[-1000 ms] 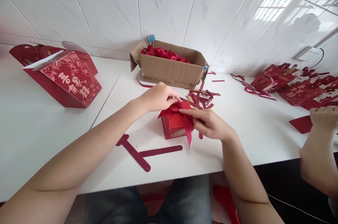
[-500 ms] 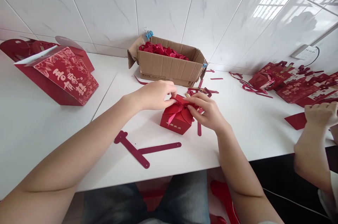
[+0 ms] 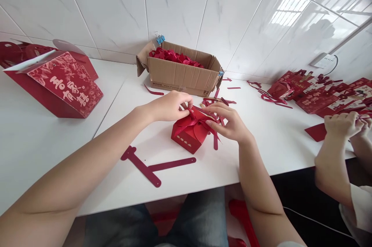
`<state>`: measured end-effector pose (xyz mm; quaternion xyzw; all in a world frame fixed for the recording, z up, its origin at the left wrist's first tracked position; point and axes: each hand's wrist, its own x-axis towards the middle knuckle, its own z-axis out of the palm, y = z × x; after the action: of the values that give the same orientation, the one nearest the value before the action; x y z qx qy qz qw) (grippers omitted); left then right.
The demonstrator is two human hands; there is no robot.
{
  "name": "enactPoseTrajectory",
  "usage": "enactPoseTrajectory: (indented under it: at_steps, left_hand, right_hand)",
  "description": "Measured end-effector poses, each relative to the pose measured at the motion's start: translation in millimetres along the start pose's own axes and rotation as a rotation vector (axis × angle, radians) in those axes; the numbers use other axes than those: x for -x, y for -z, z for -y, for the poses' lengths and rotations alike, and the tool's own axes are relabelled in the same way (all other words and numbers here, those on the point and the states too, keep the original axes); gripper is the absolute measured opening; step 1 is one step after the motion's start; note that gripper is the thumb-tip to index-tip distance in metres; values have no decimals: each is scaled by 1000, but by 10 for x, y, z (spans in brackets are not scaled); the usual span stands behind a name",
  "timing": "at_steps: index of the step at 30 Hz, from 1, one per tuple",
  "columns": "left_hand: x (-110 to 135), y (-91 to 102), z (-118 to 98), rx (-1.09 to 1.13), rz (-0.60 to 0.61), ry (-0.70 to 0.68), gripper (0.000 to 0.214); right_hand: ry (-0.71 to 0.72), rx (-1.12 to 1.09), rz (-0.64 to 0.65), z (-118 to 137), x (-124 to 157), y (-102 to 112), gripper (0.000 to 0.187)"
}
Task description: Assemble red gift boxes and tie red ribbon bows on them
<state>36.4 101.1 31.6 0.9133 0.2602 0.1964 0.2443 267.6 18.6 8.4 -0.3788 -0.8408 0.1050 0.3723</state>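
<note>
A small red gift box [image 3: 187, 138] with gold lettering stands on the white table, its top flaps folded together. A red ribbon [image 3: 190, 123] is tied in a bow over the top, with one tail hanging out to the right. My left hand [image 3: 174, 106] pinches the ribbon at the box's back left. Across from it, my right hand [image 3: 228, 121] has thumb and fingers around the bow's right side; the fingers partly hide the ribbon there. Two dark red paper strips [image 3: 173, 163] lie in front of the box.
Behind stands a cardboard box [image 3: 177, 78] of red ribbons, with blue binder clips. A large red gift box [image 3: 66, 88] is at left. Loose strips [image 3: 215, 141] lie behind and right. Red bags [image 3: 314, 97] and a co-worker's hands [image 3: 341, 125] are at far right.
The gift box has turned slightly, and the ribbon's front tail no longer hangs down its face. A tail now shows below my right thumb. The view has shifted right; the co-worker's second hand shows.
</note>
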Motion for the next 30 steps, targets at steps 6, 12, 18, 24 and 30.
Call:
enactPoseTrajectory:
  at_steps: [6,12,18,24,30]
  left_hand:
    - [-5,-16,-12,-20,-73,25,10]
    - [-18,-23,16,-203,-60,-47,35]
    - [-26,-51,12,-138,-26,0,33]
    - [-38,-58,14,-103,4,-1,33]
    - [-55,-74,43,-68,-9,-33,34]
  right_hand:
    - [135,59,20,-36,-3,-106,33]
    - [156,58,-53,9,-21,-163,22]
    - [89,16,-18,88,-33,-239,20]
    - [87,-2,-11,119,-15,-294,21]
    - [87,-56,62,104,-7,-253,32]
